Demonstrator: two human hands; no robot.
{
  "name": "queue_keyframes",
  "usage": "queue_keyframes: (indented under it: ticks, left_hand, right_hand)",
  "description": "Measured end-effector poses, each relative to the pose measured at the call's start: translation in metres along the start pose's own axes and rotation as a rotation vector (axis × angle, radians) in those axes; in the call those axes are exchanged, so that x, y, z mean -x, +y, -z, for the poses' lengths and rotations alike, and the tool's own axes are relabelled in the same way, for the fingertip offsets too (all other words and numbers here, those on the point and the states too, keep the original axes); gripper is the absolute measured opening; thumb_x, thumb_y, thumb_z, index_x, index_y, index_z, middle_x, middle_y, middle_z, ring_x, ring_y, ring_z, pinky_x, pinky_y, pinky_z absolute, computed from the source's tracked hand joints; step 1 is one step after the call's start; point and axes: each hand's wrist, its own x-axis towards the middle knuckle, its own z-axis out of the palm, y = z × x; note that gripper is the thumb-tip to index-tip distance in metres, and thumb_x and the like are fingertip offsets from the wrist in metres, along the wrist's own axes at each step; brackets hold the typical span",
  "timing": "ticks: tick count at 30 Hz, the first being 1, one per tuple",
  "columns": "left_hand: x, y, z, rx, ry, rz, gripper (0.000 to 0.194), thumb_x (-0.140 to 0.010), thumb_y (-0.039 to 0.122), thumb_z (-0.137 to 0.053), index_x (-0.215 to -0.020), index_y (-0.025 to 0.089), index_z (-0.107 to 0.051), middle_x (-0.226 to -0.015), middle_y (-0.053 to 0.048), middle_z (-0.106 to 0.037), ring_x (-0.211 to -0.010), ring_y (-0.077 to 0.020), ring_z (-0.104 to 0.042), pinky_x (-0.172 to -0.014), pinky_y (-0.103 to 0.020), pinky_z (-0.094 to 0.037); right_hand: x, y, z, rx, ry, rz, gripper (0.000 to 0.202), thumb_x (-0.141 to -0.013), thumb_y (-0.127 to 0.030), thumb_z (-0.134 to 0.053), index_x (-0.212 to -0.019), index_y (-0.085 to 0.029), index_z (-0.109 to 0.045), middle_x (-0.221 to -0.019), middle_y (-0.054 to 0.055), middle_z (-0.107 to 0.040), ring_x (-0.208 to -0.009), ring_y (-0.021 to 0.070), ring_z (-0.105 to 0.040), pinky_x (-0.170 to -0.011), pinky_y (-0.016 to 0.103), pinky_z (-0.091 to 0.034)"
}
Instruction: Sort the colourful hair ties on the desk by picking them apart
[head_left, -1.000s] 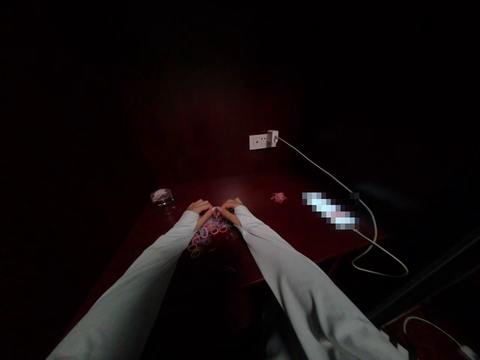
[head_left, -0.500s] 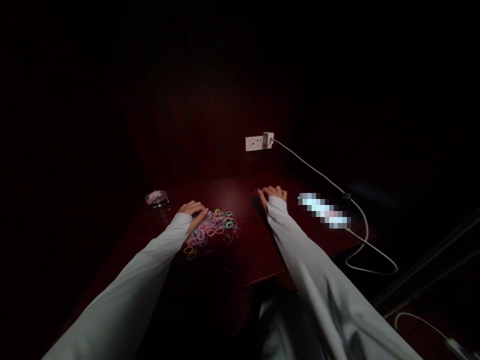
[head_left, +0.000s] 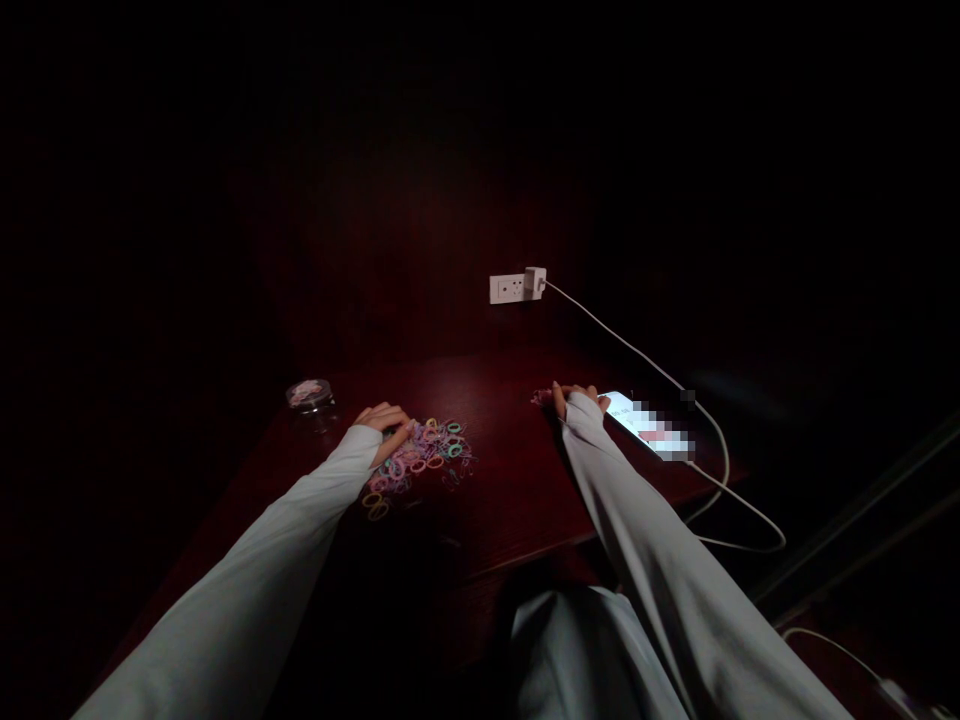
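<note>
My left hand (head_left: 384, 424) lies palm down at the left edge of a pile of colourful hair ties (head_left: 427, 460), fingers stretched out, with the thumb side touching the pile. Whether any tie is under the palm is hidden. My right hand (head_left: 579, 398) rests palm down further right on the dark red table (head_left: 510, 500), its fingers apart and slightly bent. Just left of it sits a small cluster of pinkish ties (head_left: 540, 397). The phone (head_left: 637, 418), its screen lit, lies immediately right of that hand.
A round clear container with a pinkish label (head_left: 309, 393) stands at the back left. On the wall is a white socket (head_left: 506, 289) with a charger (head_left: 535, 283). Its white cable (head_left: 637, 352) loops around to the phone. The surroundings are very dark.
My right hand has moved right, closer to the phone, and the small pinkish cluster now shows on its left. My left hand stays beside the pile, almost unmoved.
</note>
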Motion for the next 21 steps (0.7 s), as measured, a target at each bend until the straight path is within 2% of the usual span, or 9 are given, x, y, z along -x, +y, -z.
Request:
queue_keyframes:
  ticks: [2, 4, 5, 7, 8, 11, 15, 18, 21]
  left_hand:
    - [-0.001, 0.000, 0.001, 0.009, 0.017, 0.015, 0.037, -0.102, 0.037, -0.042, -0.080, 0.021, -0.068, -0.088, -0.003, -0.073, -0.089, -0.0209, -0.060, -0.080, -0.032, -0.037]
    - [-0.001, -0.001, 0.002, 0.020, 0.041, 0.045, 0.038, -0.102, 0.038, -0.042, -0.079, 0.021, -0.068, -0.088, -0.003, -0.073, -0.089, -0.0210, -0.060, -0.081, -0.032, -0.037]
    - [-0.002, -0.001, 0.002, 0.025, 0.052, 0.062, 0.039, -0.102, 0.039, -0.042, -0.079, 0.022, -0.069, -0.088, -0.003, -0.073, -0.089, -0.0211, -0.060, -0.082, -0.032, -0.037]
    - [-0.002, -0.001, 0.004, 0.032, 0.063, 0.082, 0.040, -0.102, 0.039, -0.042, -0.079, 0.022, -0.069, -0.088, -0.003, -0.073, -0.090, -0.0212, -0.060, -0.083, -0.032, -0.038]
    - [-0.002, -0.001, 0.004, 0.035, 0.066, 0.087, 0.040, -0.102, 0.039, -0.042, -0.078, 0.022, -0.069, -0.088, -0.003, -0.074, -0.090, -0.0212, -0.060, -0.083, -0.032, -0.038]
    - [-0.003, -0.002, 0.003, 0.045, 0.074, 0.097, 0.041, -0.102, 0.040, -0.041, -0.077, 0.022, -0.069, -0.087, -0.003, -0.074, -0.089, -0.0213, -0.061, -0.083, -0.033, -0.038]
    - [-0.004, -0.005, 0.002, 0.059, 0.089, 0.113, 0.041, -0.102, 0.039, -0.041, -0.075, 0.022, -0.068, -0.087, -0.002, -0.074, -0.091, -0.0218, -0.062, -0.083, -0.033, -0.038]
    - [-0.005, -0.007, 0.004, 0.066, 0.092, 0.111, 0.042, -0.102, 0.039, -0.040, -0.075, 0.022, -0.068, -0.086, -0.003, -0.075, -0.091, -0.0218, -0.062, -0.085, -0.033, -0.038]
    - [-0.005, -0.009, 0.005, 0.065, 0.092, 0.119, 0.043, -0.102, 0.039, -0.040, -0.074, 0.022, -0.068, -0.085, -0.003, -0.074, -0.089, -0.0215, -0.061, -0.086, -0.034, -0.039]
  right_hand:
    - [0.001, -0.010, 0.004, -0.118, 0.004, 0.035, 0.059, -0.098, -0.060, -0.039, -0.068, -0.019, -0.068, -0.083, 0.016, -0.070, -0.093, 0.0288, -0.055, -0.088, 0.045, -0.034]
    - [0.007, -0.026, 0.008, -0.324, -0.154, 0.100, 0.065, -0.093, -0.071, -0.040, -0.060, -0.020, -0.064, -0.069, 0.010, -0.065, -0.076, 0.0217, -0.056, -0.079, 0.037, -0.039]
    - [0.012, -0.036, 0.010, -0.458, -0.296, 0.119, 0.069, -0.090, -0.076, -0.041, -0.055, -0.020, -0.061, -0.060, 0.007, -0.060, -0.067, 0.0181, -0.054, -0.072, 0.033, -0.039]
    - [0.025, -0.055, 0.013, -0.665, -0.658, 0.124, 0.077, -0.088, -0.081, -0.035, -0.050, -0.020, -0.061, -0.044, 0.002, -0.048, -0.049, 0.0126, -0.045, -0.059, 0.029, -0.036]
    - [0.032, -0.064, 0.014, -0.729, -0.835, 0.151, 0.077, -0.088, -0.080, -0.036, -0.054, -0.018, -0.067, -0.041, 0.001, -0.048, -0.044, 0.0111, -0.041, -0.053, 0.028, -0.032]
    - [0.052, -0.083, 0.017, -0.807, -1.158, 0.268, 0.073, -0.091, -0.073, -0.042, -0.069, -0.013, -0.078, -0.046, 0.003, -0.061, -0.039, 0.0081, -0.035, -0.046, 0.026, -0.025]
    - [0.067, -0.095, 0.029, -0.838, -1.381, 0.385, 0.068, -0.093, -0.067, -0.047, -0.076, -0.011, -0.081, -0.059, 0.006, -0.072, -0.045, 0.0090, -0.046, -0.049, 0.024, -0.035]
    - [0.079, -0.101, 0.042, -0.779, -1.523, 0.492, 0.067, -0.094, -0.067, -0.048, -0.082, -0.012, -0.084, -0.054, 0.004, -0.067, -0.048, 0.0086, -0.046, -0.051, 0.024, -0.035]
    - [0.093, -0.104, 0.048, -0.634, -1.496, 0.580, 0.060, -0.092, -0.066, -0.054, -0.086, -0.015, -0.085, -0.046, -0.002, -0.055, -0.048, 0.0072, -0.042, -0.052, 0.023, -0.032]
